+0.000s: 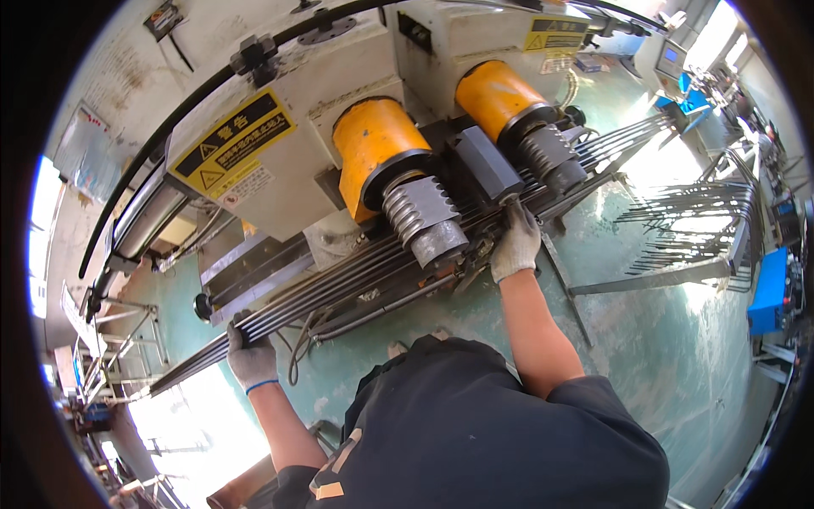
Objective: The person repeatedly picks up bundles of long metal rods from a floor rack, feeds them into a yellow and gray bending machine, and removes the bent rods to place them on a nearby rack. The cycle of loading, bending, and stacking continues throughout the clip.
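Left hand (253, 360) curled round the rods (318, 294); they extend both sides of that grip. Right hand (519, 241) below dark block (487, 164), beside rods; can't tell its grip.

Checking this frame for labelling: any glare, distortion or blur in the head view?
Head view: fisheye bending toward a black rim; head view: floor blown out white at lower left, window washed out at upper right; head view: left gloved hand, right gloved hand and metal bars clear enough; head view: far-left clutter too small to read.
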